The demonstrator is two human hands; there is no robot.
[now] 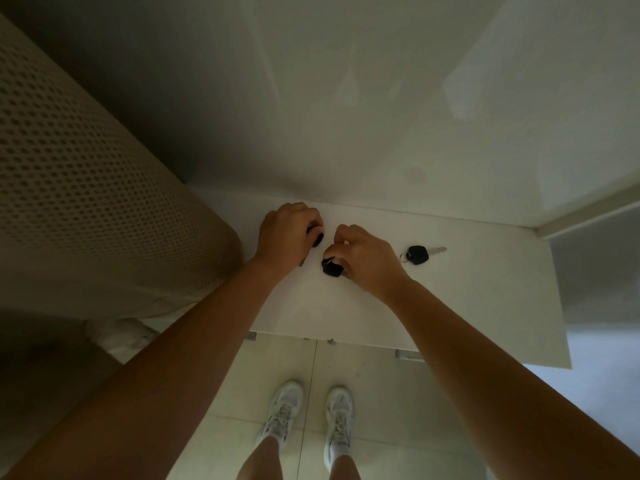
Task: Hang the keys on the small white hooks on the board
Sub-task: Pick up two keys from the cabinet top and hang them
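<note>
Two bare hands are working close together over a white shelf top [467, 306] that is standing against a pale wall [346, 116]. The left hand [285, 233] is curling into a loose fist near the back edge of the shelf, its fingers folding down around a black key fob [316, 237], of which only the dark edges are peeking out past the fingertips. The right hand [363, 258] is sitting just beside it, fingers bunched and pressing together in a pinch at the top of a second black key fob [331, 267]; the fob's body is showing below the thumb and looks to be resting on the shelf, though whether it is lifting off the surface cannot be told. A third key [418, 254], with a black head, a silver blade pointing right and a small ring on its left, is lying alone on the shelf, to the right of the right hand and apart from it. A tall beige perforated cylinder [86, 202] is standing to the left of the shelf. Below, white sneakers [341, 424] are standing on a tiled floor [381, 393].
</note>
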